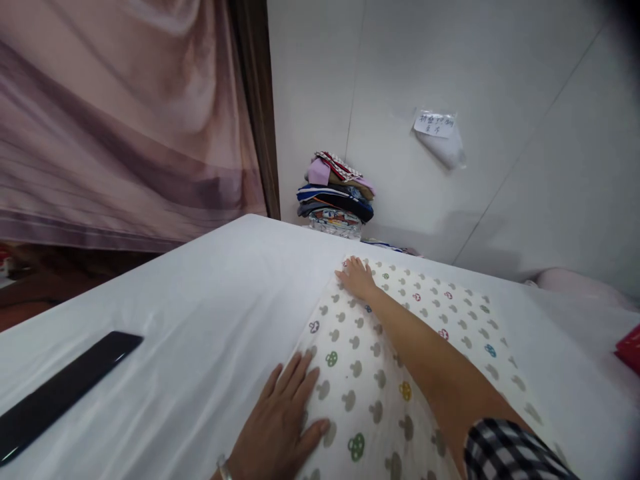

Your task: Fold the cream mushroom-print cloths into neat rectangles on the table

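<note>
A white cloth (350, 347) printed with grey and coloured mushrooms lies spread on a white-covered table (215, 287). My left hand (283, 417) rests on its near left edge, palm down with the fingers apart. Farther away, my right hand (357, 278) lies flat on the cloth's far left corner, fingers spread. The right forearm crosses over the cloth, and a fold rises beneath it. Neither hand is closed round anything.
A long black object (65, 387) lies at the table's left. Folded fabrics (337, 193) are stacked beyond the far edge. A pink curtain (125, 120) hangs at left; something red (629, 350) is at the right edge. A labelled packet (440, 137) is on the wall.
</note>
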### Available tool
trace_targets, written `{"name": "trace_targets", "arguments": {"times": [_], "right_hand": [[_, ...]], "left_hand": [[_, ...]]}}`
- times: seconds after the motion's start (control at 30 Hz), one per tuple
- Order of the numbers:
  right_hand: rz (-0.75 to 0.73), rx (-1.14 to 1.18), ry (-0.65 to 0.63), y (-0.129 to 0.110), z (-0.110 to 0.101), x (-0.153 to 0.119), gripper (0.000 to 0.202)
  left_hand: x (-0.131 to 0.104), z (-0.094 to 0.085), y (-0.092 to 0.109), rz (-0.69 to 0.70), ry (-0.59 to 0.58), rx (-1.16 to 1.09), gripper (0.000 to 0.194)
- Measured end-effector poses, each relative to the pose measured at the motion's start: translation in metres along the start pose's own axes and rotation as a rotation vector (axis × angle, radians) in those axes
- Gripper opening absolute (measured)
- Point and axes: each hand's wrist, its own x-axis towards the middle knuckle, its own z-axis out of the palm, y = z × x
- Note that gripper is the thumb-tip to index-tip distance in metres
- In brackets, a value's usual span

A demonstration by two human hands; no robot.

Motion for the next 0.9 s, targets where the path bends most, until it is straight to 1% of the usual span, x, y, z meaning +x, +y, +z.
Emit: {"name": "trace_targets", "arguments": {"times": [0.1,0.2,0.37,0.43,0.53,0.63,0.8,0.9], "right_hand": [[0.018,-0.021,-0.062,-0.007,0.012,0.008,0.074],[0.031,-0.017,-0.08,-0.008,0.012,0.013,0.071],[0.081,-0.015,0.021,-0.008,0.006,0.023,0.068],[0.113,-0.022,0.049,-0.009,0.008,0.029,0.067],[0.109,-0.034,0.048,-0.009,0.012,0.036,0.065],[0.087,-0.037,-0.001,-0.006,0.014,0.041,0.065],[0.091,-0.074,0.053,0.002,0.011,0.047,0.064],[0.104,-0.082,0.001,0.005,0.013,0.049,0.067]], "left_hand": [[-0.001,0.004,0.001,-0.003,-0.006,-0.018,0.059],[-0.002,0.008,0.002,-0.005,0.006,0.008,0.061],[-0.005,0.019,0.001,0.032,0.054,0.056,0.063],[-0.006,0.024,-0.001,0.05,0.089,0.076,0.064],[-0.007,0.029,-0.003,0.06,0.113,0.068,0.068],[-0.008,0.031,-0.004,0.051,0.095,0.032,0.071],[-0.007,0.029,-0.003,0.056,0.116,0.028,0.073],[-0.007,0.029,-0.002,0.058,0.116,0.037,0.071]]}}
